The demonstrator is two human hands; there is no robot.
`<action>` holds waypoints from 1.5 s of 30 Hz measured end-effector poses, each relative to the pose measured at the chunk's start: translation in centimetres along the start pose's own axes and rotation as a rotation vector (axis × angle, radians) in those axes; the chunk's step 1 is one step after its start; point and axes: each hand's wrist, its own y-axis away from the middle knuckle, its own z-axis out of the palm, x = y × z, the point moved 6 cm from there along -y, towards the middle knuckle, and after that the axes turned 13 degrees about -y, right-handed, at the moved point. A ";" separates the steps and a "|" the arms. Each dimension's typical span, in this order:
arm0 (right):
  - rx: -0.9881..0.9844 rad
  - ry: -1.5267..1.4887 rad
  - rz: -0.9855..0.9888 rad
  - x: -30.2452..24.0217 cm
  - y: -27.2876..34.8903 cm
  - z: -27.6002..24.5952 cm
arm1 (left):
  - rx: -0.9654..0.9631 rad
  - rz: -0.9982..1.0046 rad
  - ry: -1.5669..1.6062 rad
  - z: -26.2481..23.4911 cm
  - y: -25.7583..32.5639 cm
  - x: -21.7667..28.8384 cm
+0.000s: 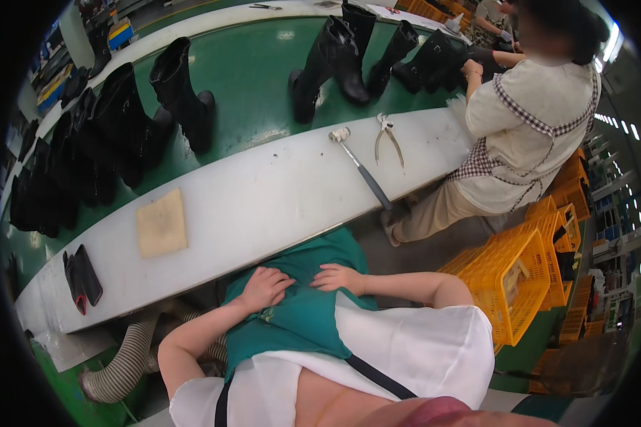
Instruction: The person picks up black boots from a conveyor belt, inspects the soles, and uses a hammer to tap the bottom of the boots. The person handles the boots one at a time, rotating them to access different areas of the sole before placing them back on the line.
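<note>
Both of my hands rest on the green apron (pixel 285 331) over my lap, a little way apart, fingertips pointing toward each other. My left hand (pixel 266 288) lies with its fingers slightly bent on the cloth, holding nothing that I can see. The fingers of my right hand (pixel 338 278) are spread loosely on the apron, also with nothing in them. Beyond them runs a long white work surface (pixel 263 213). On it lie a hammer (pixel 361 171) with a dark grip, pincers (pixel 388 140), a beige square pad (pixel 162 223) and black pieces with red edging (pixel 83 279).
Black boots stand on the green conveyor (pixel 253 78), including a single boot (pixel 181 92) and a group at the left. A co-worker (pixel 527 128) in a checked apron handles a boot at the right. Yellow crates (pixel 502 277) stand beside me; a ribbed hose (pixel 124 359) is below the table.
</note>
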 end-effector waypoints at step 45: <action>0.005 -0.220 -0.120 1.0 -0.3 0.3 | 0.054 -0.021 0.185 0.2 -0.3 -1.7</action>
